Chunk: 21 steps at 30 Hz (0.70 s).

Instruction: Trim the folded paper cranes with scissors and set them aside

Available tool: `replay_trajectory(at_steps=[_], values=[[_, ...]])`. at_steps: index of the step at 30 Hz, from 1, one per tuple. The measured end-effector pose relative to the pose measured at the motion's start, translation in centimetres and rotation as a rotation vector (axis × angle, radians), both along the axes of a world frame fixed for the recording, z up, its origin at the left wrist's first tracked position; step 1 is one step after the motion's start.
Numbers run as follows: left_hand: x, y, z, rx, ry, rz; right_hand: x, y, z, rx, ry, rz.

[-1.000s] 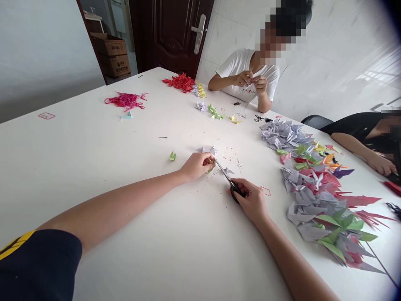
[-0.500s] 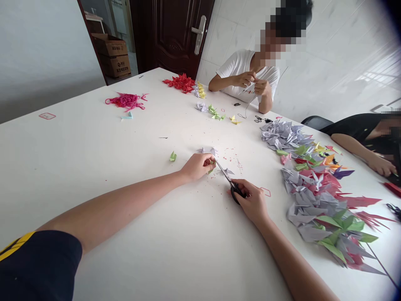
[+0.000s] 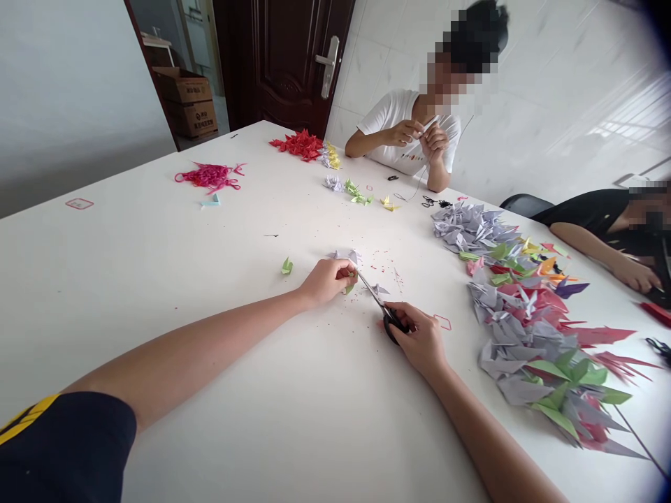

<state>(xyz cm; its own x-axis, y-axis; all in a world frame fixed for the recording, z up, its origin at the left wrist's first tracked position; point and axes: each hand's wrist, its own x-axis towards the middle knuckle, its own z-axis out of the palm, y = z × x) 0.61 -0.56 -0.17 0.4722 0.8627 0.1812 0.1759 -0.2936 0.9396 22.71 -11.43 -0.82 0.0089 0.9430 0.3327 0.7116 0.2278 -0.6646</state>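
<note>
While the right hand [image 3: 423,339] holds scissors [image 3: 379,300], cartons [image 3: 184,115] bear blurred print [image 3: 203,126].

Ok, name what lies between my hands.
Head view: scissors in your right hand point toward your left hand; grey folded paper lies beside them.

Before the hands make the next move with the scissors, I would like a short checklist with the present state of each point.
1. Scissors gripped by the black handles in the right hand: ok.
2. Green paper piece pinched in the left hand: ok.
3. Left fingers well away from the scissor tips: not ok, the tips are right beside them.
4. Blades open or shut: cannot tell, too small.
5. White-shirted person's hands away from the scissors: ok.
6. Work spot free of scraps: not ok, small red bits lie nearby.
</note>
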Motion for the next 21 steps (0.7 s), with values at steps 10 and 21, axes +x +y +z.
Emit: replay_trajectory(at_steps=[10, 21], values=[[-0.17, 0.52, -0.60, -0.004, -0.128, 0.042, -0.16, -0.09, 0.16, 0.035, 0.052, -0.018], [-0.28, 0.59, -0.36, -0.082, -0.214, 0.042, 0.01, -0.07, -0.12, 0.002, 0.039, 0.031]])
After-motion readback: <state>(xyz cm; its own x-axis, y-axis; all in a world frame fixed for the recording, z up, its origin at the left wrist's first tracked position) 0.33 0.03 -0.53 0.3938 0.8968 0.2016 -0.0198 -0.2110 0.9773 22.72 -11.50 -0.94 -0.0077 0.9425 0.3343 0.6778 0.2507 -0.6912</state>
